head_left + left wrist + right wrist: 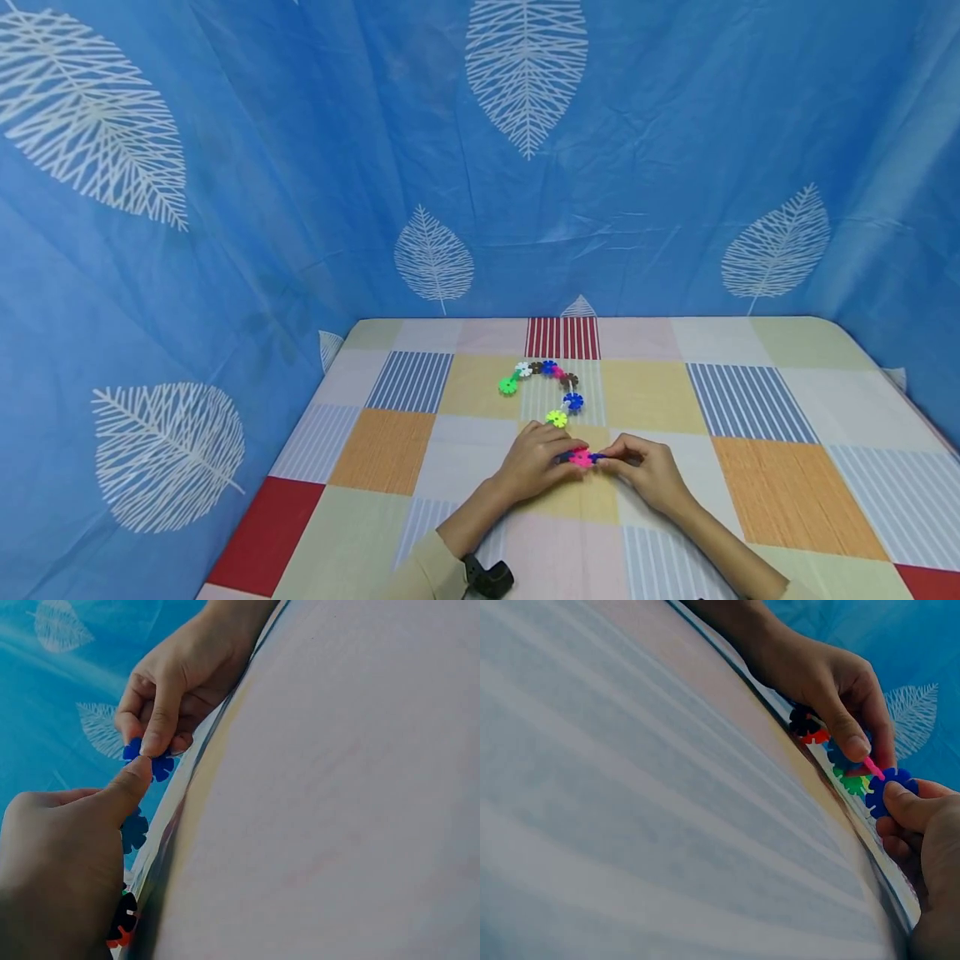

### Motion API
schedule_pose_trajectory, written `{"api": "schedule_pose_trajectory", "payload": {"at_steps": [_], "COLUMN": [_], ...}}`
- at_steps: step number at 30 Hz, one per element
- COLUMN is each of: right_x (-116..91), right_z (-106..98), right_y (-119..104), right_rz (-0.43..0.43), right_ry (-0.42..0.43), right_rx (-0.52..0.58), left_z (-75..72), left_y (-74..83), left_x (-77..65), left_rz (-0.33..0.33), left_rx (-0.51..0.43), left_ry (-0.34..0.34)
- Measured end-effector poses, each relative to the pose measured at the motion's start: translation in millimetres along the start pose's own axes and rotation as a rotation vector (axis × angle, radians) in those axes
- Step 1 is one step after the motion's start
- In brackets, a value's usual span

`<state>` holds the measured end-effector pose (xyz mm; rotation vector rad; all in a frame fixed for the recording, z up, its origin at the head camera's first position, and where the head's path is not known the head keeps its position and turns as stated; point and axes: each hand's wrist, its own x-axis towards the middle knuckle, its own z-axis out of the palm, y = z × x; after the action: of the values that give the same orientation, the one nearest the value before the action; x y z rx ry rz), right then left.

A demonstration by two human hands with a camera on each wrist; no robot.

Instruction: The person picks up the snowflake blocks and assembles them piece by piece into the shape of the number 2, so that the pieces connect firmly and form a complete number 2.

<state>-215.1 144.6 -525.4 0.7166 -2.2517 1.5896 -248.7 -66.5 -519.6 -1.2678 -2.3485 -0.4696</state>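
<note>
Thumb and fingers of my left hand point(536, 462) pinch a pink notched snowflake disc point(581, 457), which shows edge-on as a thin pink strip in the right wrist view. From the other side my right hand point(651, 473) pinches a dark blue snowflake disc point(889, 793) by its edge. The two discs meet at their rims between the hands. Another blue disc point(844, 751) is partly hidden behind the left fingers. Beyond the left hand curves a chain of linked discs, with a yellow disc point(557, 418) nearest the fingers and a green disc point(508, 386) at its far end.
The chain's blue disc point(573, 402) and white disc point(523, 369) lie along its curve on the patchwork tablecloth point(382, 450). A blue leaf-print curtain point(630, 167) hangs behind the table and along its sides. A black band point(489, 577) is on the left wrist.
</note>
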Motion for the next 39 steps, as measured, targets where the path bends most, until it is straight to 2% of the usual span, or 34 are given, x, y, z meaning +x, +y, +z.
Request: {"api": "schedule_pose_trajectory", "payload": {"at_steps": [5,8,12,16,19,22,24,28,30,32,36,39], "right_x": [0,-1,-7,-17,-26,-35,-40,-44,-42,-37,-26,-21], "right_z": [-3,-7,-16,-30,-39,-45,-47,-45,-41,-36,-25,-21], "right_y": [-22,-25,-8,11,16,17,17,14,13,11,12,16], "right_rz": [-0.031,-0.027,-0.024,-0.043,-0.066,-0.078,-0.090,-0.122,-0.130,-0.127,-0.085,-0.059], "right_ry": [-0.004,0.013,0.050,0.072,0.084,0.099,0.095,0.061,0.036,0.026,0.039,0.059], "right_rx": [-0.043,-0.080,-0.134,-0.207,-0.244,-0.252,-0.247,-0.211,-0.200,-0.205,-0.271,-0.313], "left_z": [-0.4,0.7,5.0,11.8,15.3,12.8,6.9,-7.7,-13.8,-17.8,-22.4,-22.6], "left_y": [2.2,4.3,9.7,17.6,23.5,27.3,27.2,17.9,9.5,0.9,-8.7,-10.1], "left_x": [3.2,8.7,22.5,35.9,39.5,36.5,30.9,9.4,-4.7,-18.0,-31.9,-34.2], "left_rz": [0.040,0.058,0.072,0.093,0.114,0.110,0.071,-0.093,-0.180,-0.244,-0.311,-0.331], "left_rx": [0.052,0.061,0.097,0.150,0.156,0.152,0.141,0.075,0.028,-0.021,-0.121,-0.166], "left_ry": [-0.033,-0.035,-0.050,-0.101,-0.142,-0.145,-0.121,-0.046,-0.040,-0.063,-0.115,-0.104]}}
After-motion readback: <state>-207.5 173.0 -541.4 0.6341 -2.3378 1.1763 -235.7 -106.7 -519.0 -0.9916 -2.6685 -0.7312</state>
